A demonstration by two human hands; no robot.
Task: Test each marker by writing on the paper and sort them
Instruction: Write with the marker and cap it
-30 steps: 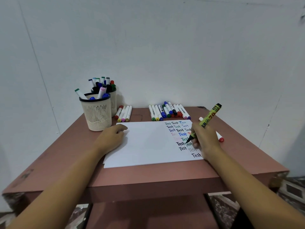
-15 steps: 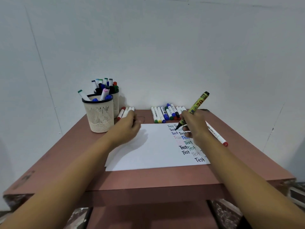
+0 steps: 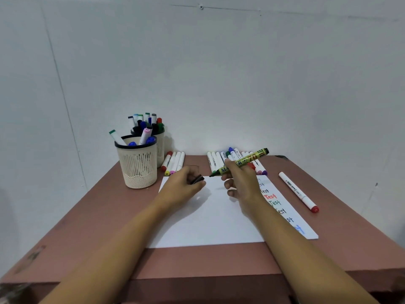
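Observation:
My right hand point(image 3: 240, 183) holds a yellow-green marker point(image 3: 241, 161) above the far edge of the white paper point(image 3: 208, 218), its uncovered tip pointing left. A short way to the left of that tip, my left hand point(image 3: 184, 187) grips a small black cap point(image 3: 197, 179). The paper's right side carries several coloured "Test" words. A row of markers point(image 3: 215, 160) lies at the table's back, partly hidden by my right hand. A smaller group of markers point(image 3: 174, 161) lies beside the cups.
Two cream mesh cups hold markers at the back left: the front cup point(image 3: 138, 166) and the rear cup point(image 3: 161, 145). A lone white marker with a red cap point(image 3: 298, 191) lies right of the paper. The brown table point(image 3: 92, 233) ends close to me.
My right hand lifted the marker off the written words and swung it left and away from me. My left hand left the paper's corner and now holds the black cap near the tip.

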